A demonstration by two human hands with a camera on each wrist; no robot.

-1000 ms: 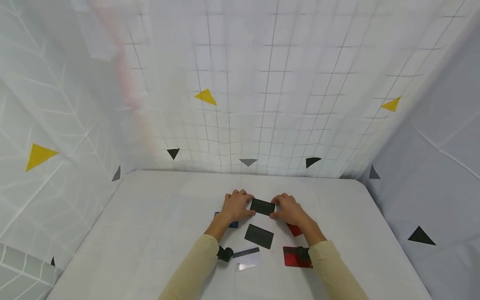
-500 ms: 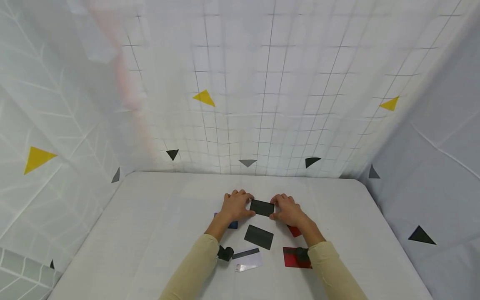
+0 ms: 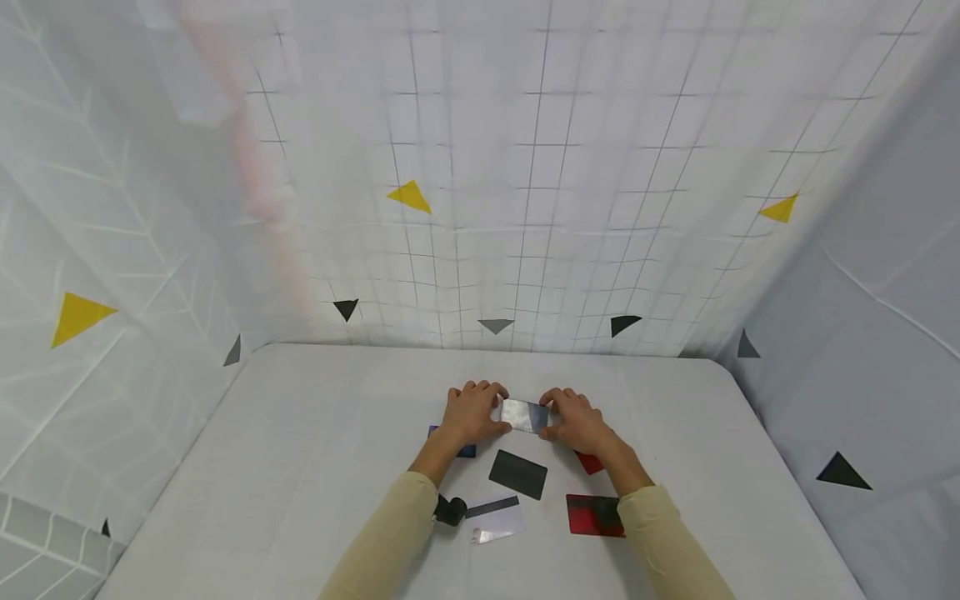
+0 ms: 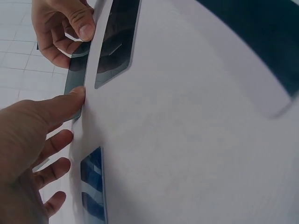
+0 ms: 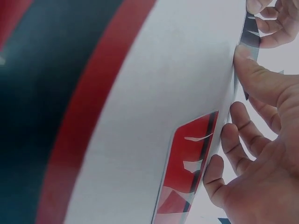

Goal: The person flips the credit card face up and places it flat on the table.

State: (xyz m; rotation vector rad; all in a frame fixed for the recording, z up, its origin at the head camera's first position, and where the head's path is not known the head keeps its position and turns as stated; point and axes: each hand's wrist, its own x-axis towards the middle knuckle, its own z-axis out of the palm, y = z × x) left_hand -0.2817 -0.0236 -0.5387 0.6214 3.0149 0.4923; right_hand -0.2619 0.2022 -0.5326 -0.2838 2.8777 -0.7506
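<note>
A dark plastic card (image 3: 523, 415) is pinched at its two ends between both hands, its face now catching a bright glare in the head view. My left hand (image 3: 469, 413) holds the left end with thumb and index finger, the other fingers loosely bent. At the opposite end, my right hand (image 3: 577, 421) pinches with its thumb and index finger. Both wrist views show the held card (image 4: 77, 74) nearly edge-on. Beneath the left wrist lies a blue card (image 3: 467, 451), partly hidden. A red card (image 3: 589, 461) peeks out beside the right wrist.
Toward the person, another dark card (image 3: 518, 474) lies on the white table (image 3: 315, 467). Below it are a white card (image 3: 497, 522) with a black stripe and a red card (image 3: 588, 515) with a dark stripe, partly covered by the right wrist camera. White sheeting (image 3: 495, 250) surrounds the table.
The held card has tilted slightly, so its face went from dark to brightly reflecting. Both hands stay in nearly the same place, and the cards on the table have not moved.
</note>
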